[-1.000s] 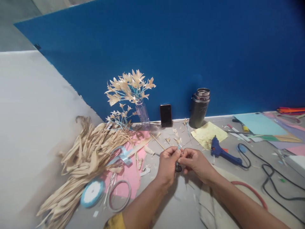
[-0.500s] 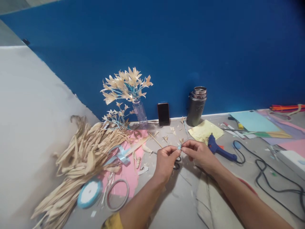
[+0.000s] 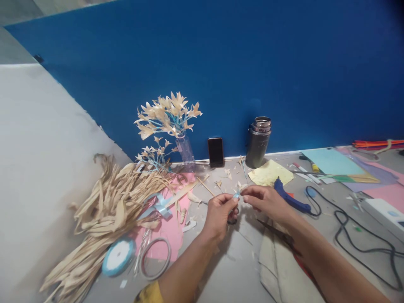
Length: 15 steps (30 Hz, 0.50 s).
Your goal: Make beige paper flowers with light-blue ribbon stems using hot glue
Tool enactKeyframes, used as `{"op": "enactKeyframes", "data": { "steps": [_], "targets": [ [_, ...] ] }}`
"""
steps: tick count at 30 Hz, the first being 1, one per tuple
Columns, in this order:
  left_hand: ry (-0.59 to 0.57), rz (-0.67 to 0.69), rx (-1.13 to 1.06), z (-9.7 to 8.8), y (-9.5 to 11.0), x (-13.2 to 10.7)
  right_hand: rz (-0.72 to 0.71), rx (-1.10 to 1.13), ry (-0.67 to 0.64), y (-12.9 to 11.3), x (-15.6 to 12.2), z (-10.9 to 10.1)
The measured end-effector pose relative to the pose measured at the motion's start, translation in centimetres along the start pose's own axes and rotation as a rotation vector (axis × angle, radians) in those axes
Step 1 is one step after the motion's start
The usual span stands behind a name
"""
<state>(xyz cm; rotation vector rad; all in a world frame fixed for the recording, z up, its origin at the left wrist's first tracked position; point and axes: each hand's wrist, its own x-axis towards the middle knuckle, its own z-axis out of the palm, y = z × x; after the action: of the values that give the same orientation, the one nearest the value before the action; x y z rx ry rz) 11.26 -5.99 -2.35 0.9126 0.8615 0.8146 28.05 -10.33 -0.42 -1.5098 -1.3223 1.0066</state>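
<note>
My left hand [image 3: 219, 212] pinches a small artificial flower [image 3: 237, 192] between thumb and fingertips. Pale petals point up from it, and light-blue ribbon shows around its base. Just to its right is my right hand [image 3: 265, 203], thumb and forefinger a little apart, with nothing visible between them. Scissors [image 3: 232, 221] lie partly hidden behind my left hand. A dark pointed tool [image 3: 273, 229] lies under my right forearm, on a pale cloth [image 3: 271, 256].
Dried husks [image 3: 107, 206], a ribbon spool [image 3: 117, 256] and a tape roll [image 3: 168, 252] lie left. Flowers stand in a clear vase [image 3: 185, 149] behind, beside a phone [image 3: 216, 152] and flask [image 3: 258, 143]. At right are a glue gun [image 3: 290, 200] and black cable [image 3: 344, 229].
My right hand has come slightly away from the flower, its thumb and forefinger parting. My left hand keeps its pinch. The view has shifted slightly.
</note>
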Motion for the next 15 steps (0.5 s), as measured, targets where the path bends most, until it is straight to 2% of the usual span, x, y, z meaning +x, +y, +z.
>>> {"op": "enactKeyframes", "data": {
  "steps": [2,3,6,8,11,15],
  "targets": [
    [0.002,-0.018,-0.014,-0.2,-0.1,0.2,-0.051,-0.406,0.065,-0.2,-0.5,-2.6],
    [0.005,-0.021,-0.016,-0.4,-0.1,0.3,-0.019,-0.606,0.129,0.1,-0.7,-4.0],
    [0.017,-0.018,-0.005,-0.6,0.0,0.7,0.198,-1.054,0.219,2.1,-1.3,-7.7],
    [0.010,-0.010,0.025,-0.6,0.3,1.2,0.292,-1.179,0.228,3.9,-1.5,-9.2],
    [-0.031,-0.014,0.083,0.2,0.8,2.8,0.294,-1.219,0.230,6.4,-1.5,-10.0],
    [-0.093,-0.115,0.094,3.0,0.7,6.9,0.251,-1.198,0.199,8.0,-1.5,-9.9]
  ]
}}
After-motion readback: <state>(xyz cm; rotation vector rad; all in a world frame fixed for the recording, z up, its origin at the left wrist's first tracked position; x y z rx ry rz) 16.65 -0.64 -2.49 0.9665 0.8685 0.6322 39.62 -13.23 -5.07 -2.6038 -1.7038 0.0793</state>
